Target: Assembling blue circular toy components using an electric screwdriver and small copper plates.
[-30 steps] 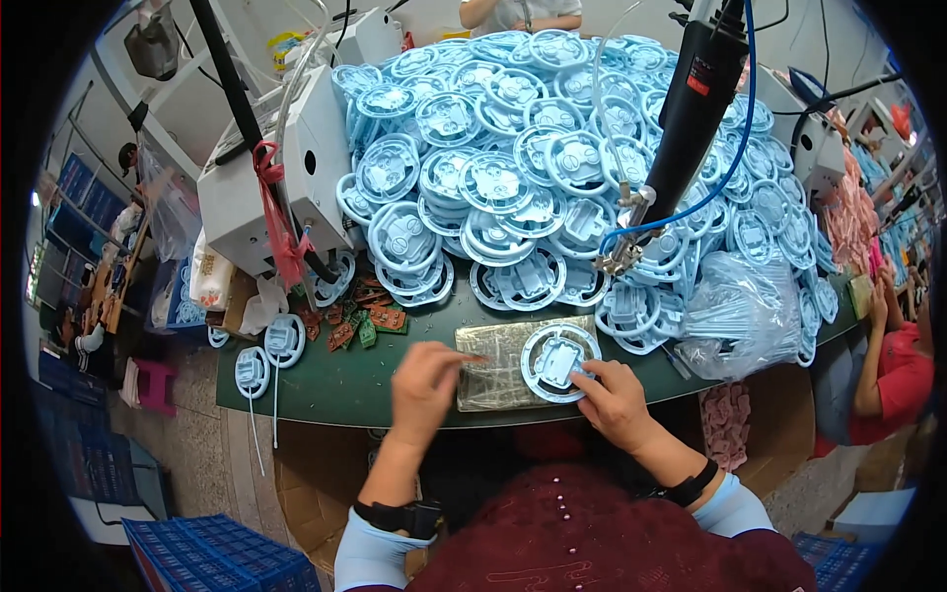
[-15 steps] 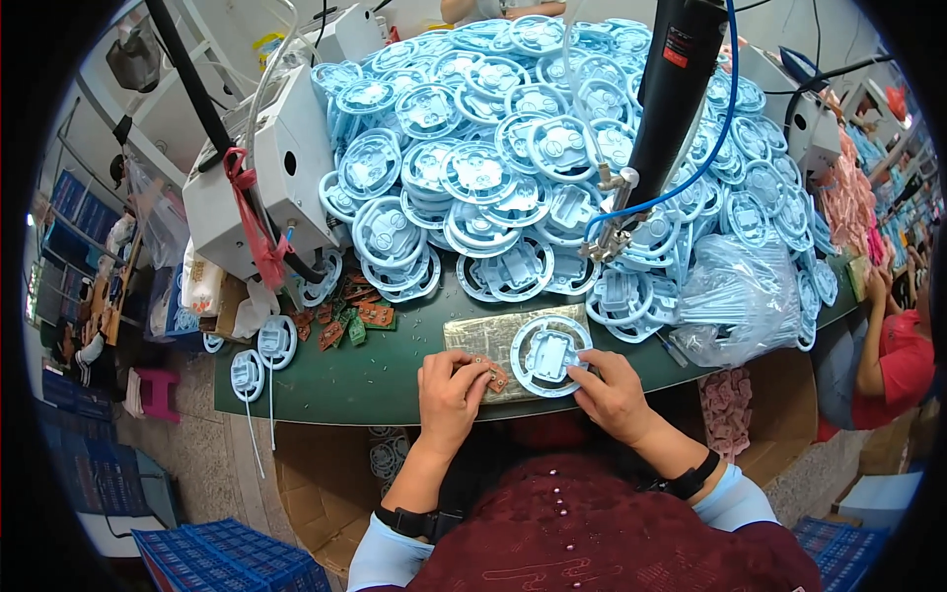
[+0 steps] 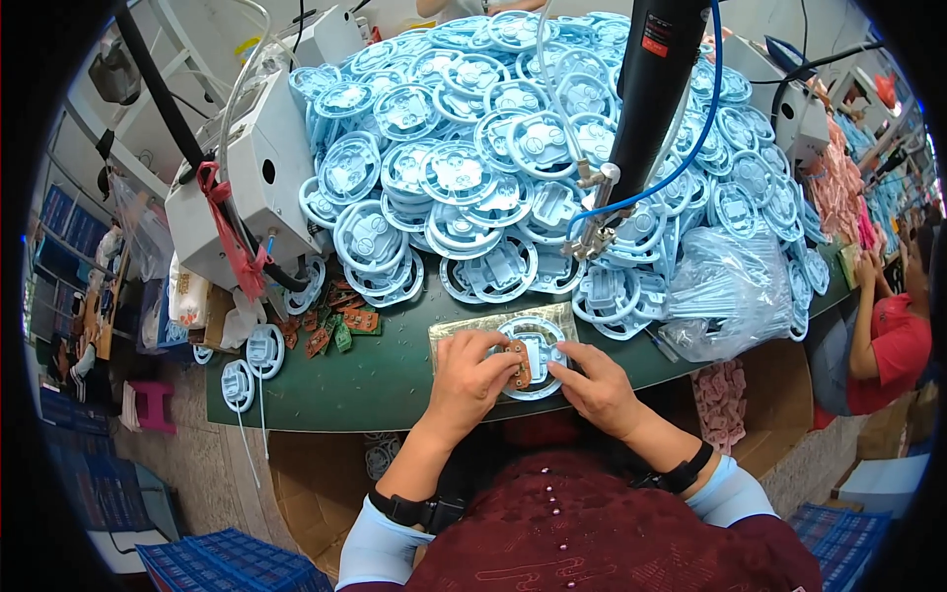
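Note:
Between my hands a round light-blue plastic housing [image 3: 539, 387] rests on a gold-coloured plate [image 3: 449, 329] near the table's front edge. My left hand [image 3: 468, 372] pinches a small orange circuit board [image 3: 520, 364], held over the left side of the housing's raised middle. The right rim of the housing is gripped by the thumb and fingers of my right hand [image 3: 596, 388]. An upright black screwdriver tool [image 3: 651, 89] with metal fittings and a blue hose hangs beyond the plate, to the right.
Behind the plate rises a big heap of light-blue housings [image 3: 459, 173]. Loose orange and green boards [image 3: 340, 331] lie left of it. A clear bag of pale sticks [image 3: 725, 294] is at right, a grey machine [image 3: 242, 192] at left. Another person in red [image 3: 893, 335] sits far right.
My left hand has moved right, bringing the circuit board from beside the housing to over it. My right hand still holds the housing's rim. The whole view has shifted slightly.

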Demonstrator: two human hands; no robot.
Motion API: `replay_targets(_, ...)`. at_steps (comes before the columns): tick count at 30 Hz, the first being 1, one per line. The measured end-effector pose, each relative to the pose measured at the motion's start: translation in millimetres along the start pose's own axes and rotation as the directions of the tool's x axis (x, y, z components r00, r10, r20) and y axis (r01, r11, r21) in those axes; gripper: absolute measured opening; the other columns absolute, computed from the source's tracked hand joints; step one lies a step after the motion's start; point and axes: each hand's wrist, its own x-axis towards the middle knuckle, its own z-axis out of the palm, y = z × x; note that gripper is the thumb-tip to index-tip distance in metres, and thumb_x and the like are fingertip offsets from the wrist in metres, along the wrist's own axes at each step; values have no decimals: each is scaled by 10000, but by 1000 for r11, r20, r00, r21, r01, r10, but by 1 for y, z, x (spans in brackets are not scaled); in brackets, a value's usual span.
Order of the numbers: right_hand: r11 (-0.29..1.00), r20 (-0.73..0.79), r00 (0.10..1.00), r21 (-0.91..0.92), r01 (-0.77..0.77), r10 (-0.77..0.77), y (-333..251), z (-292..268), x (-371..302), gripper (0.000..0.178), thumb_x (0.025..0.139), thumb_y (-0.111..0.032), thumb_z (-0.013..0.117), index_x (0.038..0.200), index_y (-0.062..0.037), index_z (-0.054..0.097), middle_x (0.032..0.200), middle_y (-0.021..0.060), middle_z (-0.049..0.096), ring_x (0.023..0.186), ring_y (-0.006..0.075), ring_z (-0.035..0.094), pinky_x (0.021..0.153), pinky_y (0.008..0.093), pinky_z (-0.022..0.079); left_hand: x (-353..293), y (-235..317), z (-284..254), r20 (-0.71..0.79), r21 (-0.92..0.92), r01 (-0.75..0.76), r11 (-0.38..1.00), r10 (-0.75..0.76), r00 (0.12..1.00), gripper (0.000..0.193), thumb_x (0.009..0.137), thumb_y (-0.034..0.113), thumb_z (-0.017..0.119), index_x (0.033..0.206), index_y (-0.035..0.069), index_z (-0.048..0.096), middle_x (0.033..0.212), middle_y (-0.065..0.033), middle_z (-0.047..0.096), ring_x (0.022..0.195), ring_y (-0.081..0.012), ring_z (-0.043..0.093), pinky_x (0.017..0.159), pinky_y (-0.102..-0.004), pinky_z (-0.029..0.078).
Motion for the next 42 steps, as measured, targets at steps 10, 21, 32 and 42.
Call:
replay_targets(10, 998, 128, 991, 50, -39, 32, -24, -21, 23, 490, 700, -95, 728, 1181, -66, 642, 1084, 138, 594, 879, 300, 583, 729, 392, 479, -3, -10, -32, -230, 88, 190, 978, -166, 959, 199, 755, 60, 755, 941, 94, 691, 1147, -57, 647, 1054, -277, 567, 895, -396, 389)
replay_targets(21, 1000, 145, 989, 2, 32, -31, -12, -15, 28, 396, 742, -133, 772, 1116, -83, 650, 1126, 104, 585, 864, 261, 590, 705, 371, 476, -18, 0, -31, -157, 71, 202, 977, -189, 969, 193, 744, 46, 754, 920, 101, 700, 1077, -31, 662, 1018, -251, 584, 892, -381, 385)
replay_targets(32, 987, 98, 984, -55, 152, -146, -7, 8, 17, 288, 771, -108, 647, 1057, -88, 672, 1073, 76, 598, 830, 216, 591, 686, 339, 470, -7, -5, -10, -34, 152, 38, 988, -34, 999, 222, 745, 80, 753, 951, 130, 687, 1073, -13, 657, 1027, -237, 589, 903, -405, 368)
replay_targets(42, 982, 98, 982, -82, 168, -160, -9, 10, 17, 278, 785, -119, 611, 1057, -84, 663, 1055, 67, 595, 837, 210, 583, 705, 333, 468, 1, -9, 3, 6, 161, 13, 987, -14, 1000, 163, 768, 106, 734, 924, 132, 694, 1070, -7, 672, 1033, -241, 585, 905, -405, 369)
